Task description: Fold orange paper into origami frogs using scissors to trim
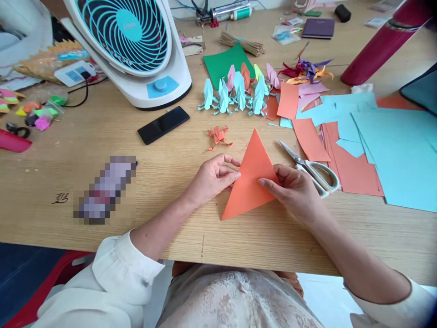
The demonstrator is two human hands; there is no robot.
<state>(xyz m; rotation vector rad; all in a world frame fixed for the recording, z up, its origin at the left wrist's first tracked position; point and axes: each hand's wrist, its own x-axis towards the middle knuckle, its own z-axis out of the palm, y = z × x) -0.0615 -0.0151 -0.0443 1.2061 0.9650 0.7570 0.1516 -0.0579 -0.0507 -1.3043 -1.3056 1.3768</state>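
A sheet of orange paper (251, 175), folded into a triangle, is held up just over the table between my two hands. My left hand (216, 177) pinches its left edge between thumb and fingers. My right hand (295, 189) grips the right side, thumb flat on the front and fingers behind, hidden by the paper. Beyond the triangle lies a small folded orange paper frog (219, 136). Close to my right hand rest scissors (309, 168) with pale handles, their blades pointing away to the left.
Several light-blue folded paper figures (223, 98) stand before a green sheet (218, 61). Orange pieces (358, 171) and light-blue sheets (403, 155) spread on the right. A fan (160, 86), a black phone (164, 124) and a blurred-out object (105, 189) occupy the left. A red flask (378, 45) stands far right.
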